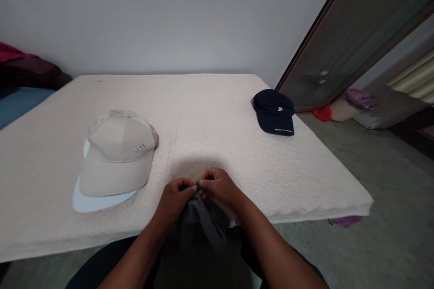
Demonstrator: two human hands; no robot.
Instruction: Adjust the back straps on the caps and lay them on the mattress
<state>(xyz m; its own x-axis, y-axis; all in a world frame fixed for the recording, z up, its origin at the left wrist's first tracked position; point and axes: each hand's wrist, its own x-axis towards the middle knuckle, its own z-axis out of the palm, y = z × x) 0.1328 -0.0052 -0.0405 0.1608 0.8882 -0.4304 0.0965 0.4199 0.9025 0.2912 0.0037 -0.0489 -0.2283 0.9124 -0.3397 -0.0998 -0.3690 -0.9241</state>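
A pale textured cover (217,117) lies before a grey wall (176,18), floor (403,194) at right; at its near edge the left hand (176,198) and right hand (219,186) together pinch a dark grey fabric item (200,220).

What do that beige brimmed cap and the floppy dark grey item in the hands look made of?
Beige brimmed cap: matte fabric, probably woven, with a crown seam. Floppy dark grey item: apparently soft, dull cloth; it hangs in folds.
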